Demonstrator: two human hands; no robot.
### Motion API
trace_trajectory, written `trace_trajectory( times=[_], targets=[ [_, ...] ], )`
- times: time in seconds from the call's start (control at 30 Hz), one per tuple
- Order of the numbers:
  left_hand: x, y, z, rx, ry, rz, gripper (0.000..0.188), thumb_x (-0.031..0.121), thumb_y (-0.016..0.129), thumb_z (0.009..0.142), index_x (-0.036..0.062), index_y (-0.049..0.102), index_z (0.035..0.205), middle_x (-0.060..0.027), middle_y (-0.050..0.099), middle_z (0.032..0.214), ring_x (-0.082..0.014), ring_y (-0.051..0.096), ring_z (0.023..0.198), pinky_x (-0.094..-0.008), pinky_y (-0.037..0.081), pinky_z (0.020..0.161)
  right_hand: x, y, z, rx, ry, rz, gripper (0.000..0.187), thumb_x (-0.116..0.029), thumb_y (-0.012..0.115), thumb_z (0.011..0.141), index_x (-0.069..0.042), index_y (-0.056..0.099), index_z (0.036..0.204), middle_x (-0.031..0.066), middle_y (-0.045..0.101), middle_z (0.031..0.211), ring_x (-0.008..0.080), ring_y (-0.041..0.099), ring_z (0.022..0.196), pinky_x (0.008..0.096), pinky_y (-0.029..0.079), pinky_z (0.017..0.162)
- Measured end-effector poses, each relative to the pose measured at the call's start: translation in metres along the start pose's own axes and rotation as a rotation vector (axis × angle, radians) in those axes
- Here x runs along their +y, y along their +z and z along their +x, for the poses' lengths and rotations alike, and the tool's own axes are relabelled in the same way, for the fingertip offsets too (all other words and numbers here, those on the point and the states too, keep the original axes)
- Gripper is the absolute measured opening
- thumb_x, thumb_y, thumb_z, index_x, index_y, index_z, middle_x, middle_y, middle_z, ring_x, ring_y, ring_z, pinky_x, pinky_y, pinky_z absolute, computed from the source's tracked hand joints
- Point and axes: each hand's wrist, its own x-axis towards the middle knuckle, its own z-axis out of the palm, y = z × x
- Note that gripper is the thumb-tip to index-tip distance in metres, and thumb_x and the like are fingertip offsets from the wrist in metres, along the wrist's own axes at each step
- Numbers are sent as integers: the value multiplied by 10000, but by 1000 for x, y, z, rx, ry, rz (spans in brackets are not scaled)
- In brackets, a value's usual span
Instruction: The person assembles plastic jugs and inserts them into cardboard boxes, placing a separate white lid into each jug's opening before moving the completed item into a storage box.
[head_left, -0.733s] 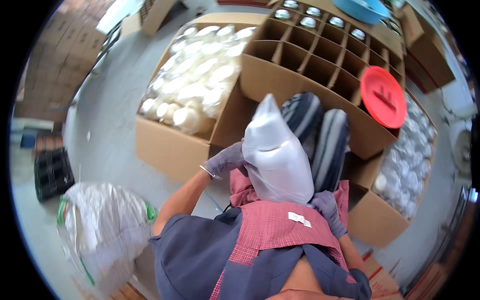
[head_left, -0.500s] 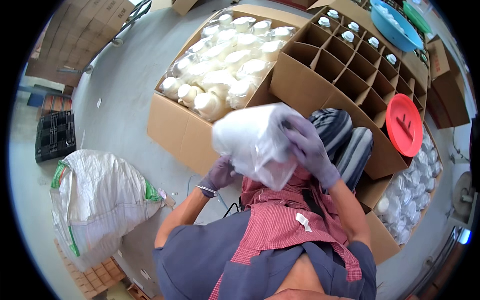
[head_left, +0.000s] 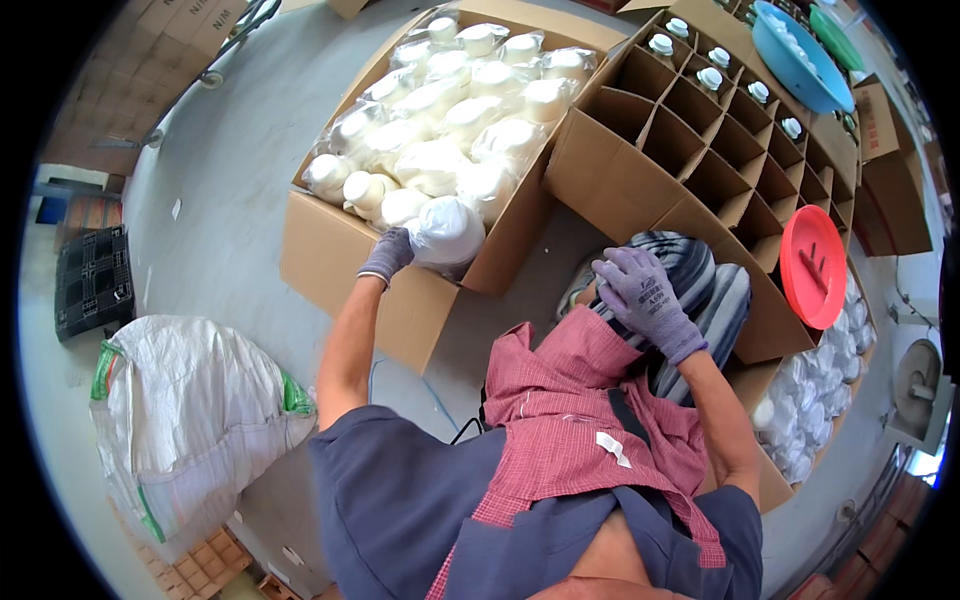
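Note:
At the near edge of an open carton (head_left: 350, 285), my gloved left hand (head_left: 388, 256) has its fingers against a plastic-wrapped white bottle (head_left: 447, 232) and grips its side. The bottle sits beside several other wrapped white bottles (head_left: 430, 165), which fill the carton in rows. My right hand (head_left: 650, 300), in a grey-purple glove, hangs over my striped trouser knee (head_left: 675, 258). Its fingers are curled in, and their undersides are hidden, so anything in them does not show.
A divided carton (head_left: 625, 185) holds several capped bottles at its far side. A red plate (head_left: 811, 268) lies on its right edge, and a blue basin (head_left: 800, 60) stands behind. Wrapped bottles (head_left: 815, 395) fill a carton at right. Left are a white sack (head_left: 200, 410) and a black crate (head_left: 94, 283).
The wrapped bottle has gone from between both hands above my lap into the carton's near corner. My left hand moved forward with it; my right hand let go and dropped to the knee.

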Motion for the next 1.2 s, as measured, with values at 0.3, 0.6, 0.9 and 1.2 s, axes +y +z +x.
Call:
trace_trajectory(
  times=[0.3, 0.6, 0.9, 1.2],
  targets=[
    [39, -46, 33, -202, -78, 282, 312, 221, 596, 816, 100, 708, 1081, -174, 682, 1114, -317, 673, 1014, -469, 538, 835, 10, 18, 27, -112, 79, 16, 324, -273, 611, 847, -89, 616, 1113, 101, 600, 1109, 262, 575, 1056, 400, 419, 959],
    [37, -73, 86, 511, 75, -194, 283, 202, 540, 922, 57, 599, 1158, -203, 676, 791, -361, 676, 789, -458, 528, 755, 5, 37, 44, -158, 50, -72, 263, -297, 612, 857, -113, 626, 1044, 58, 621, 972, 225, 601, 960, 389, 409, 957],
    [113, -19, 108, 45, -35, -514, 999, 521, 728, 774, -13, 238, 1462, -270, 664, 1034, -381, 659, 953, -433, 526, 808, -1, 37, 46, -172, 63, -166, 198, -302, 612, 857, -122, 613, 939, 46, 610, 922, 210, 595, 952, 391, 405, 948],
    [104, -42, 67, 444, 152, -795, 105, 82, 576, 943, -20, 592, 963, -21, 607, 732, -93, 538, 571, -247, 494, 531, -3, 27, 61, -8, 143, 274, 514, -196, 680, 797, -65, 531, 1272, 125, 541, 1227, 300, 550, 1114, 411, 387, 1033]
  ],
)
